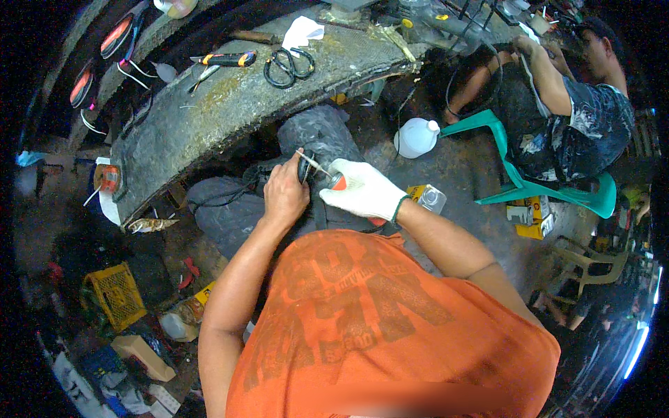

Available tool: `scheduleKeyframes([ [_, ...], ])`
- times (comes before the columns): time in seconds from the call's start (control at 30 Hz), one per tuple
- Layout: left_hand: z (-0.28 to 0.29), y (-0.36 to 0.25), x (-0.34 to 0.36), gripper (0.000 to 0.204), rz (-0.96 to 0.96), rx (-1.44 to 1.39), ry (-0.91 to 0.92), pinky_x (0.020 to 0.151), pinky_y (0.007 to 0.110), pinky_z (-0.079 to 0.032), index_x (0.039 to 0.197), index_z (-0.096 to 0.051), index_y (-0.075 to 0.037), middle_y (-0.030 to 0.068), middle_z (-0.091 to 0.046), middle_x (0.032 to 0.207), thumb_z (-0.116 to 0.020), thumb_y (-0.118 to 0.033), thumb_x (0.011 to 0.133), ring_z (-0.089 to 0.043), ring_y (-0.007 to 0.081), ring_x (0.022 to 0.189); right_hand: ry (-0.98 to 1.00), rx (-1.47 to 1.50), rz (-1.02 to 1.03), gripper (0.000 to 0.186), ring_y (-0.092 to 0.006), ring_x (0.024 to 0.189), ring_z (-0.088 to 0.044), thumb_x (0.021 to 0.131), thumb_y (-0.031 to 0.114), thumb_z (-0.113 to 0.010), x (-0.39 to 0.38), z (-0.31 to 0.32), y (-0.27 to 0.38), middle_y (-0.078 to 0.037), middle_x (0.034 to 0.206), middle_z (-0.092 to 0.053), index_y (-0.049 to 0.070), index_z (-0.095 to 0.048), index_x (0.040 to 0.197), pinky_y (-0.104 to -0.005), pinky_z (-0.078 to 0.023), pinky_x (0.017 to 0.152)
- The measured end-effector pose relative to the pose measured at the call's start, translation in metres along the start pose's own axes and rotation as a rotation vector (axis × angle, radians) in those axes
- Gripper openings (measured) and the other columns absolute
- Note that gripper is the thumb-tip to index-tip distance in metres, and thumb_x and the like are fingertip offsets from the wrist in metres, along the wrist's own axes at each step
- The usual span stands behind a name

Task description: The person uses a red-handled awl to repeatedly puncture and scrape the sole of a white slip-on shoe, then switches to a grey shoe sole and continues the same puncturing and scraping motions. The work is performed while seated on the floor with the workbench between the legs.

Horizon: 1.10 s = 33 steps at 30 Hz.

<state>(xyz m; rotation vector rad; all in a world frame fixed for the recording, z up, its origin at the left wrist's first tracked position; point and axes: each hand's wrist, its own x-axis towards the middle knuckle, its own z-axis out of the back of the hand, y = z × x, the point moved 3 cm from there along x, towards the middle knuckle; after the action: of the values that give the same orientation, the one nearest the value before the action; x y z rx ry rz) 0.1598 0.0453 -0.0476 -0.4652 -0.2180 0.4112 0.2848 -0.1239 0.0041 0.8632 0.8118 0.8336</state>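
Observation:
My bare left hand (284, 191) is closed around a dark, rounded piece (304, 168) held above my lap. Its kind is hard to make out. My right hand (367, 191), in a white knitted glove with a green cuff, is closed on a tool with an orange-marked handle (339, 183). From it a thin shaft (315, 163) reaches up and left to the dark piece, close to my left fingertips. The glove hides most of the handle. Dark trousers (317, 132) cover my legs beneath both hands.
A worn workbench (230, 104) curves ahead, bearing an orange-black utility knife (226, 59), black scissors (287, 67) and white paper (303, 31). A white jug (417, 137) stands on the floor. Another person (582, 118) sits at right on a green chair (498, 132). A yellow crate (115, 296) is at left.

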Motion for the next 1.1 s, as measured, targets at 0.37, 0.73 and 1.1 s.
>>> scheduleKeyframes([
  [0.37, 0.027, -0.003, 0.023, 0.069, -0.012, -0.038, 0.158, 0.099, 0.056, -0.057, 0.148, -0.063, -0.008, 0.0259, -0.075, 0.114, -0.073, 0.001, 0.08, -0.07, 0.0456, 0.112, -0.006, -0.053, -0.027, 0.051, -0.0367, 0.086, -0.076, 0.09, 0.049, -0.08, 0.013, 0.017, -0.017, -0.019, 0.091, -0.075, 0.004, -0.069, 0.112, -0.0479, -0.058, 0.076],
  [0.73, 0.035, -0.014, 0.031, 0.063, -0.015, 0.078, 0.233, 0.097, 0.056, -0.058, 0.143, -0.065, 0.0, 0.0269, -0.076, 0.112, -0.069, 0.001, 0.08, -0.071, 0.0453, 0.108, -0.043, -0.282, 0.04, 0.045, -0.0451, 0.092, -0.071, 0.092, 0.045, -0.076, 0.011, 0.017, -0.01, -0.023, 0.094, -0.072, 0.004, -0.066, 0.109, -0.05, -0.056, 0.08],
  [1.1, 0.03, -0.009, 0.042, 0.054, -0.04, 0.125, 0.257, 0.092, 0.059, -0.058, 0.132, -0.068, -0.003, 0.0309, -0.075, 0.107, -0.076, -0.003, 0.079, -0.072, 0.0504, 0.104, -0.092, -0.359, 0.089, 0.047, -0.0465, 0.09, -0.074, 0.092, 0.048, -0.073, 0.008, 0.014, -0.01, -0.023, 0.093, -0.076, 0.006, -0.068, 0.112, -0.0541, -0.059, 0.079],
])
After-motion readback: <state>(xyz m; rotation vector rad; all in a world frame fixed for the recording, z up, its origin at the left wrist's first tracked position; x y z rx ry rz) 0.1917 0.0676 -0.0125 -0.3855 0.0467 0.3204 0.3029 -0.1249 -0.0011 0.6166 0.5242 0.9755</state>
